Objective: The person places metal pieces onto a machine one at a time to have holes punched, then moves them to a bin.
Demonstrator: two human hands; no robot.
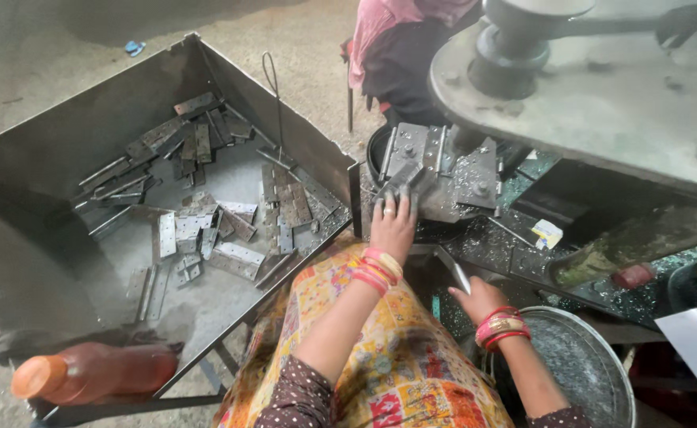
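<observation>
Two hands are shown at a metal press. A flat hinge plate is held by the left hand, fingers closed on it, against the press bed. A thin metal strip is gripped by the right hand, nearer, above a round pan. Far right, the view is blocked by the press head. Left, loose hinges are kept in a steel bin; an orange bottle lies near left.

Left hand on metal hinge plate, right hand beside steel bowl.
</observation>
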